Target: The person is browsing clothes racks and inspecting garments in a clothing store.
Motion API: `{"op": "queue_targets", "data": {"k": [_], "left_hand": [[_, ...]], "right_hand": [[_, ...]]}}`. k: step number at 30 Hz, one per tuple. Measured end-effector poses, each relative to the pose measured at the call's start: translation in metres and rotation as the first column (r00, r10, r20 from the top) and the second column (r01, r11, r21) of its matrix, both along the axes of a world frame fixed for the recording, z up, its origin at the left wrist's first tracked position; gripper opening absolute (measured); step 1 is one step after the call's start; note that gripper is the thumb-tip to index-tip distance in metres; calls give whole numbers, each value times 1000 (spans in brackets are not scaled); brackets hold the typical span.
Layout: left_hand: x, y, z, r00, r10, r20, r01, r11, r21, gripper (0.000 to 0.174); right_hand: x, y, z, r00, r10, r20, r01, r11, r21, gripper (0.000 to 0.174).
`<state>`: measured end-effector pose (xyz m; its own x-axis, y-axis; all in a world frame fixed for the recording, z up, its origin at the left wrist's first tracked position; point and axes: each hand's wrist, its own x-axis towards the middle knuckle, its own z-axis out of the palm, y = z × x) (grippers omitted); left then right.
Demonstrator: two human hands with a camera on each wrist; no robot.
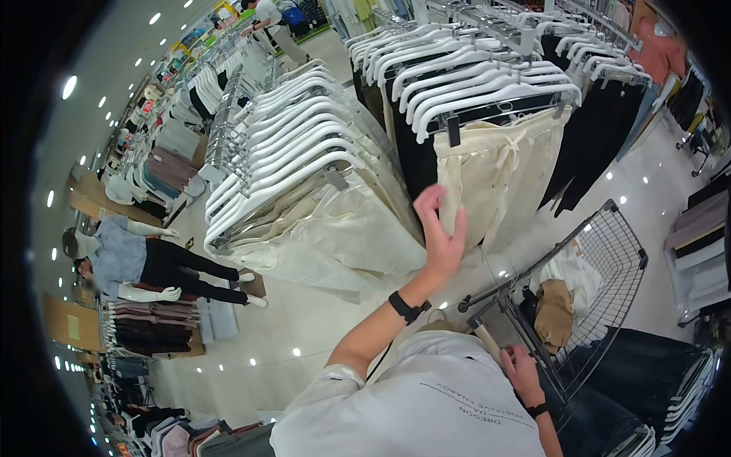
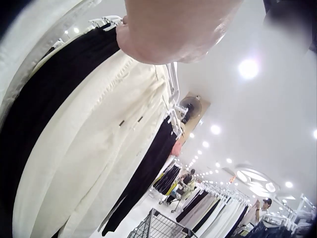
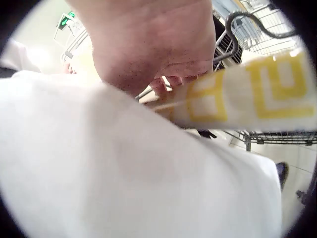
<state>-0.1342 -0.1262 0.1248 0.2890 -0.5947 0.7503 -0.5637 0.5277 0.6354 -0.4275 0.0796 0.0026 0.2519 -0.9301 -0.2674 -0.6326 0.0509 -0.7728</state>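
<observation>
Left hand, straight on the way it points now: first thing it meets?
Likely the cream drawstring trousers; the left hand points up toward them, but the depth between is unclear.

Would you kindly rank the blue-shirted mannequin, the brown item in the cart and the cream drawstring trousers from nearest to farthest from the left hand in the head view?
1. Cream drawstring trousers: hanging right by the left hand.
2. Brown item: in the cart, to the right.
3. Mannequin: standing far off to the left.

"DA", "POSITIVE" on white T-shirt (image 1: pixel 426 396), yellow-lettered cart handle (image 3: pixel 240 99)
</observation>
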Motion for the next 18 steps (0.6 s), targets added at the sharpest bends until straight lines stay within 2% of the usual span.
{"op": "queue_targets", "data": {"k": [1, 2, 4, 5, 6, 8, 9, 10, 12, 13, 14, 16, 17, 18], "left_hand": [[7, -5, 5, 995, 71, -74, -69, 997, 27, 50], [12, -10, 2, 995, 72, -64, -70, 997, 35, 50], [16, -33, -9, 966, -102, -236, 136, 982, 131, 56], [13, -36, -19, 948, -180, -264, 241, 945, 223, 48], [13, -31, -23, 949, -177, -260, 240, 943, 232, 48], [10, -35, -32, 939, -219, -264, 306, 882, 357, 41], [10, -31, -26, 941, -210, -266, 287, 911, 297, 29], [9, -31, -28, 938, -216, -270, 294, 909, 294, 29], [11, -24, -33, 928, -350, -125, 372, 877, 304, 26], [11, -22, -32, 906, -404, -127, 422, 885, 195, 23], [11, -27, -32, 898, -415, -145, 436, 881, 182, 23], [22, -24, -24, 845, -318, -430, 445, 864, 235, 22], [31, -43, -21, 984, -172, -51, 176, 981, 82, 23], [39, -40, -17, 976, -213, -49, 218, 966, 141, 31]], "right_hand": [[7, 5, -9, 1000, 7, 11, -7, 999, -44, 30], [10, 12, -25, 1000, 7, 21, -7, 999, -36, 30], [9, 1, -32, 996, 69, -56, -75, 990, -117, 28], [9, -1, -34, 995, 65, -72, -73, 990, -119, 28], [15, 3, -27, 997, 31, -70, -38, 993, -108, 29], [19, 1, -19, 995, -22, -98, 11, 994, -108, 30], [23, 3, -20, 994, -39, -99, 30, 995, -93, 31], [24, 2, -20, 992, -64, -112, 54, 995, -87, 33], [28, 1, -20, 989, -79, -123, 70, 995, -73, 35], [29, 0, -20, 988, -90, -129, 82, 995, -65, 37], [27, -3, -17, 983, -102, -151, 92, 993, -71, 37], [30, -3, -18, 988, -86, -126, 79, 995, -60, 38], [28, -6, -18, 984, -96, -148, 86, 994, -70, 38], [32, -2, -22, 986, -100, -133, 91, 993, -73, 39]]}}
